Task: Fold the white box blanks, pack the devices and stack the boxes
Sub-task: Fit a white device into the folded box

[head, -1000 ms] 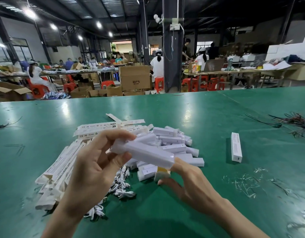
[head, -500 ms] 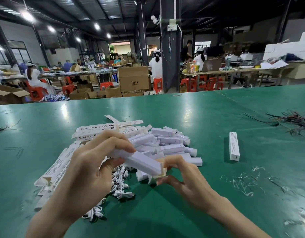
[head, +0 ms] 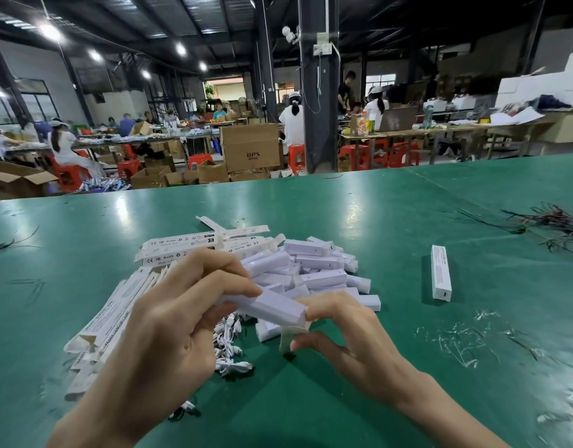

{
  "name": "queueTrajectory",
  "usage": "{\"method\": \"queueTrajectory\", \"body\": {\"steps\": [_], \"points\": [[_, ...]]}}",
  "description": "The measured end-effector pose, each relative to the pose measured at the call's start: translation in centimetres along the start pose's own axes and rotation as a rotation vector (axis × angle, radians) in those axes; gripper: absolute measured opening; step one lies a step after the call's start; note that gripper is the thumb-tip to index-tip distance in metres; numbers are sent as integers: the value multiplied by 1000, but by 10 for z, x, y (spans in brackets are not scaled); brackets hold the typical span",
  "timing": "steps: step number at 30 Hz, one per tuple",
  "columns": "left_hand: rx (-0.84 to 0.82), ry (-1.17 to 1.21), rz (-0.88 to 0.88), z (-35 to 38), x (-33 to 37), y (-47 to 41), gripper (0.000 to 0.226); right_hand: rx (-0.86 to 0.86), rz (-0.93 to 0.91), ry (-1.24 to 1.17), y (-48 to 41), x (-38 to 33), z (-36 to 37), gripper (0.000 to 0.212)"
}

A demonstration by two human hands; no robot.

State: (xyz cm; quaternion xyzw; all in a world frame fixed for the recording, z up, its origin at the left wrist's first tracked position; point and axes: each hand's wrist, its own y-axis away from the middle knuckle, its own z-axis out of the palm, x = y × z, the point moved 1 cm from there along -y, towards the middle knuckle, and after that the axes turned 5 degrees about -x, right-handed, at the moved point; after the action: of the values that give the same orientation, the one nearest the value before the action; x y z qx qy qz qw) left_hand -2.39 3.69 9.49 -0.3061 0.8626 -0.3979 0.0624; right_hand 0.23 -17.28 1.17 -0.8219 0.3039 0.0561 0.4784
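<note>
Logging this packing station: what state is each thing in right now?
Box, folded, held by both hands, end flap open.
Left hand, grips the box.
Right hand, pinches its flap end.
Blanks, flat, unfolded, piled.
Devices, loose heap, unpacked.
Cables, coiled, lying loose.
Lone box, closed, lying flat.

The left hand point(head: 156, 334) covers the left end of the box point(head: 272, 307) and part of the cable pile point(head: 228, 350); far right, the wire bundle point(head: 563, 221) runs off the edge.
</note>
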Motion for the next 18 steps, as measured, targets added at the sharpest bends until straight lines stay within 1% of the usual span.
{"method": "queueTrajectory", "body": {"steps": [3, 6, 10, 12, 14, 15, 16, 18], "points": [[-57, -41, 27, -2, 3, -1, 34, 2, -38, 31, -1, -2, 0, 21], [-162, -123, 80, -3, 8, -4, 44, -14, -20, 47, 0, -3, 0, 19], [-308, -242, 210, 1, 24, -13, 47, -44, -60, 91, 0, -3, 2, 21], [-349, -266, 268, 10, 30, -15, 47, -24, -73, 111, -1, -3, 3, 20], [-387, -179, 256, 22, 27, -13, 39, 4, -65, 144, 0, -1, 2, 19], [-379, -79, 199, 26, 22, -11, 43, 13, -54, 156, 0, 1, 1, 19], [-347, 35, 127, 29, 16, -9, 46, 23, -45, 159, 1, 2, -1, 20], [-239, 177, 47, 32, 6, -5, 33, 39, -28, 124, 1, 4, -3, 23]]}}
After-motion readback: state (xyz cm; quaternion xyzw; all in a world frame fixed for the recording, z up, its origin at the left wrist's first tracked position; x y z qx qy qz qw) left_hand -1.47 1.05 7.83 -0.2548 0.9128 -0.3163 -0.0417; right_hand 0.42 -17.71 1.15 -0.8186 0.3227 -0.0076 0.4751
